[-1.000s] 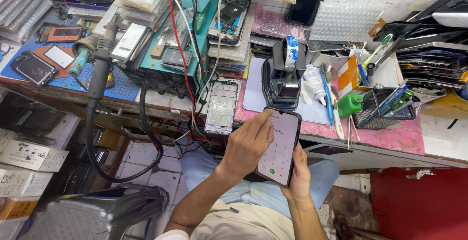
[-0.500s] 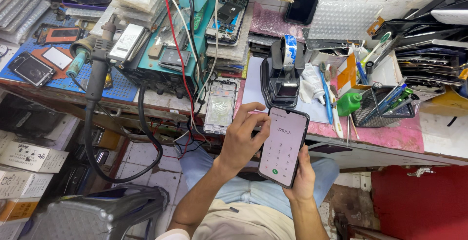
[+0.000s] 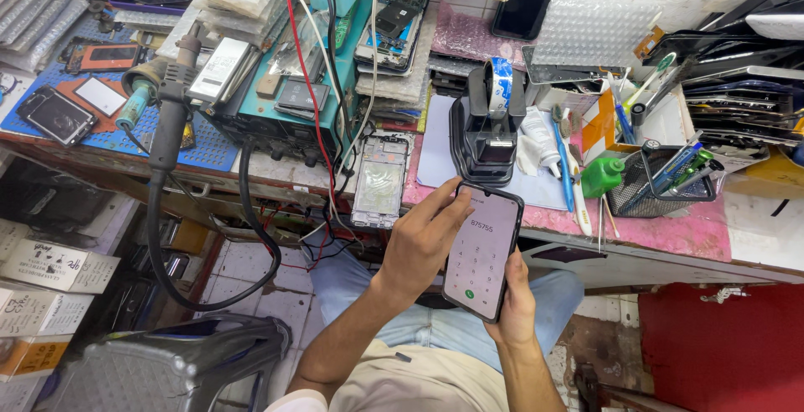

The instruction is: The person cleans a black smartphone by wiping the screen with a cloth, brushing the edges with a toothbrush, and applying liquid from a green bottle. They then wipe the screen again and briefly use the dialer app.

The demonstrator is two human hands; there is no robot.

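While the right hand (image 3: 512, 305) cradles the smartphone (image 3: 483, 250) above the lap, fingers wrapped round its edges | left hand (image 3: 425, 236) fingers loosely curled, one touching screen | phone seems light, slippery, fragile: hold by the sides.

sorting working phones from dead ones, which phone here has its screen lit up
The phone held in the right hand, showing a bright dial pad under the left hand. The phone on the blue mat is dark.

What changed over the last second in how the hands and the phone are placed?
The right hand raised the phone toward the bench edge. The left hand went along, its fingers reaching up to the top left of the screen. The right hand's grip and the workbench clutter look unchanged.
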